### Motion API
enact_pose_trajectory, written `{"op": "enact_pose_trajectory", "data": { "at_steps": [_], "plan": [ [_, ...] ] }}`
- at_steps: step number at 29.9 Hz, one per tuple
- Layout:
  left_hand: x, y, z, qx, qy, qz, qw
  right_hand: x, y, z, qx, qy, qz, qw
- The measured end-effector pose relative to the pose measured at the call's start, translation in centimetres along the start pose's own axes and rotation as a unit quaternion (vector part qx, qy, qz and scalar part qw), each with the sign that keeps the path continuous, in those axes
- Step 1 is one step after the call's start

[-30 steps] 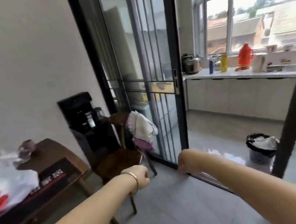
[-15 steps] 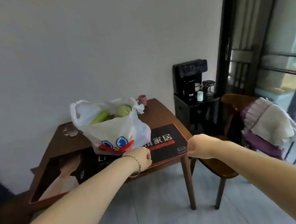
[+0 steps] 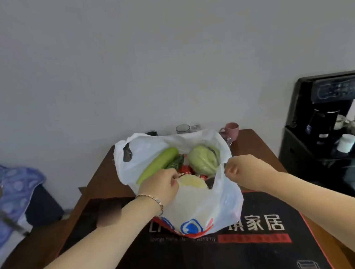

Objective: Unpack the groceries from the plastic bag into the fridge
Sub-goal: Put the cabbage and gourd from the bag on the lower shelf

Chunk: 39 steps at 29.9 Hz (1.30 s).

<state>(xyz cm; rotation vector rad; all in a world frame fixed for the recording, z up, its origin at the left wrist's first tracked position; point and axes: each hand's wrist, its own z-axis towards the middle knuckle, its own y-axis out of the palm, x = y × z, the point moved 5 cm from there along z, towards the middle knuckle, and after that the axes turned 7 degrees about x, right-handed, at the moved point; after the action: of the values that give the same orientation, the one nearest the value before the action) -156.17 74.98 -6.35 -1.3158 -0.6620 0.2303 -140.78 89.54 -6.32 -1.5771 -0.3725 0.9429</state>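
Wall (image 3: 163, 48): plain and pale, filling the upper half of the view.
Table (image 3: 258, 145): brown wood, pushed against the wall.
Black mat (image 3: 229, 258): lies flat on the near part of the table, with white characters and a red bar printed on it.
Black machine (image 3: 304, 143): stands just right of the table, with small vessels on its ledge.
Blue cloth (image 3: 14, 191): patterned, draped at the left edge.
Plastic bag (image 3: 201, 206): white with a blue and red print, standing on the table, its base on the mat's far edge and its mouth wide.
Left hand (image 3: 159, 187): fingers curled round the bag's near-left rim; a bracelet (image 3: 155, 199) sits on the wrist.
Right hand (image 3: 244, 169): closed into a fist, pinching the bag's right rim.
Green gourd (image 3: 157, 163): long, leaning against the bag's left side.
Green cabbage (image 3: 203, 159): round, at the right inside the bag.
Pale cabbage (image 3: 192, 182): at the front, between the two hands.
Red packets (image 3: 184, 169): between the vegetables, partly hidden.
Pink mug (image 3: 231, 129): behind the bag, by the wall.
Glass (image 3: 182, 129): behind the bag, left of the mug.
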Motion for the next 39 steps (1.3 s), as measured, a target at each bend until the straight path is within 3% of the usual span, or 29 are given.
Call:
{"op": "enact_pose_trajectory", "data": {
  "at_steps": [3, 6, 13, 18, 22, 25, 30, 34, 36, 39],
  "plan": [
    [-2.3, 1.0, 4.3, -0.005, -0.014, -0.031, 0.999, -0.5, 0.7, 6.0, 0.028, -0.007, 0.026, 0.999],
    [-4.1, 2.5, 8.5, -0.019, -0.021, -0.063, 0.998, -0.9, 3.2, 11.2, 0.007, 0.004, 0.027, 1.0],
    [-4.6, 7.7, 18.1, -0.128, 0.007, -0.124, 0.984, 1.6, 10.4, 17.9, -0.02, 0.1, -0.057, 0.993],
    [-2.9, 13.4, 23.1, -0.247, -0.091, -0.233, 0.936, 3.2, 12.6, 18.5, 0.016, 0.14, -0.02, 0.99],
    [-1.9, 17.2, 24.2, -0.286, -0.191, -0.333, 0.878, 4.4, 13.2, 18.7, 0.043, 0.137, 0.009, 0.99],
    [-1.7, 18.5, 23.8, -0.259, -0.252, -0.41, 0.838, 4.9, 13.4, 18.7, 0.067, 0.119, 0.035, 0.99],
    [-1.5, 17.7, 22.6, -0.156, -0.266, -0.484, 0.819, 4.6, 12.9, 17.6, 0.082, 0.083, 0.083, 0.99],
    [-1.9, 14.3, 20.1, -0.11, -0.264, -0.517, 0.806, 3.0, 10.5, 15.8, 0.19, -0.018, 0.084, 0.978],
    [-2.2, 12.2, 18.2, -0.089, -0.243, -0.526, 0.81, 2.2, 9.1, 14.6, 0.176, -0.059, 0.17, 0.968],
    [-3.3, 10.0, 16.1, -0.077, -0.214, -0.513, 0.828, 1.9, 7.7, 12.9, 0.097, 0.0, 0.38, 0.92]
  ]
}}
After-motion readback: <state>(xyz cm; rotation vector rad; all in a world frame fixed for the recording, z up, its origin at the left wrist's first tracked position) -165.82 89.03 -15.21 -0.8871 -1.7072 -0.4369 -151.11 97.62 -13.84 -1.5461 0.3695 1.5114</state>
